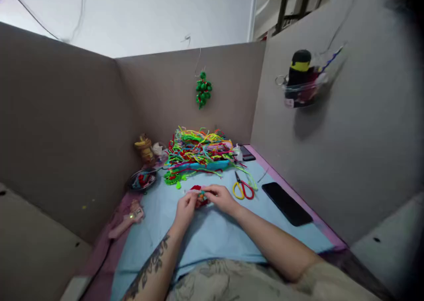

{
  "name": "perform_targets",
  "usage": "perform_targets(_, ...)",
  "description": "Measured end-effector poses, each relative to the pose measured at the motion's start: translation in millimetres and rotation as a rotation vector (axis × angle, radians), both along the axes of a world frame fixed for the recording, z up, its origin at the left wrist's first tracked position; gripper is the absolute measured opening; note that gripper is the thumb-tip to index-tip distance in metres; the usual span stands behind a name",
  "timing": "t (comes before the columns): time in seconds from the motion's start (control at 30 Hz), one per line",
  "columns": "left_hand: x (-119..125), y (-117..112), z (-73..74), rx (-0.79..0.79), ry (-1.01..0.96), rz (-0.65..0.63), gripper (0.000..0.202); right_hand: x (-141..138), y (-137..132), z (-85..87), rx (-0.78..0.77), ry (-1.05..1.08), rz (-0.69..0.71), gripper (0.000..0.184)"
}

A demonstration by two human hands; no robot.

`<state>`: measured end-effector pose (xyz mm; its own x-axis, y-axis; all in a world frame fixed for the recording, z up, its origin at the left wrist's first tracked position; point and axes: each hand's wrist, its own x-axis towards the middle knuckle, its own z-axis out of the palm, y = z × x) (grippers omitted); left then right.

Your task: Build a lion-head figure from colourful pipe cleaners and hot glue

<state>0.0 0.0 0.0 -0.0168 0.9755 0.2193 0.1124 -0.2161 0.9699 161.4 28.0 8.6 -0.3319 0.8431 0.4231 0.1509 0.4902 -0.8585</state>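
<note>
A small red fuzzy craft piece (196, 188), with bits of teal and orange in it, is held low over the blue cloth. My left hand (186, 205) pinches it from the left side. From the right, my right hand (220, 197) grips it with thumb and fingers closed. The fingers hide part of the piece, so its full shape does not show. Beyond the hands lies a green fuzzy craft piece (172, 177). Scissors (243, 190) with one yellow and one red handle rest to the right of my right hand.
A blue tray (212, 164) heaped with colourful pipe cleaners stands at the back. A dark bowl (132, 182) and a pink glue gun (126, 221) are on the left, a black phone (286, 204) on the right. Grey partitions (185, 84) surround the table; a green ornament (203, 91) hangs behind.
</note>
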Motion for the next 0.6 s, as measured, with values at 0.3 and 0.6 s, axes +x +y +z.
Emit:
perform_targets(0.3, -1.8, 3.2, -11.3, -0.068, -0.111, -0.052, 0.044, 0.4, 1.0, -3.8, 0.145, -0.021, -0.091, 0.021)
perform_targets(0.6, 2.3, 1.9, -7.7, -0.195, -0.433, -0.151, 0.049, 0.5, -1.0, -7.4, 0.347, -0.081, -0.147, 0.020)
